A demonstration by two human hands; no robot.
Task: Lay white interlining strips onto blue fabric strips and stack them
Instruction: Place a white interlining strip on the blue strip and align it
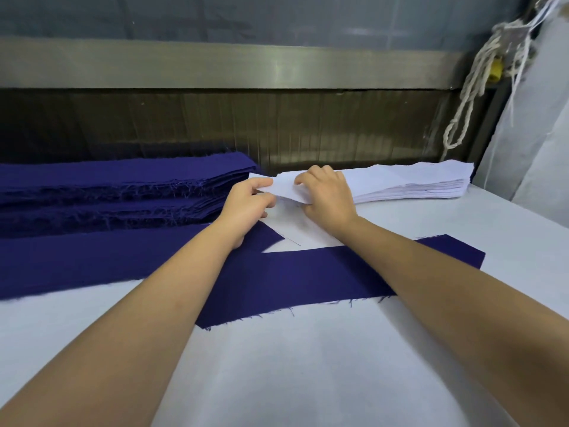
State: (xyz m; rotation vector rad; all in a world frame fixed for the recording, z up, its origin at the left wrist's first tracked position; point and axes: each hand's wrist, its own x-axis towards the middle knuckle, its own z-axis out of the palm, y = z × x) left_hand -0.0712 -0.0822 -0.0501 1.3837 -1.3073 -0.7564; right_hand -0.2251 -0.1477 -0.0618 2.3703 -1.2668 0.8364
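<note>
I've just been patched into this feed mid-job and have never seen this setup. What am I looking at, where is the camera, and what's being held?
There is no machine here. A person works with two bare hands, and the single picture comes from a camera worn on their head, looking forward and down. On the white table lie a stack of blue fabric strips at the far left, a stack of white interlining strips at the far right, and two loose blue strips nearer the person. The left hand and right hand both pinch one white interlining strip at the left end of the white stack. White cords hang at the upper right.
</note>
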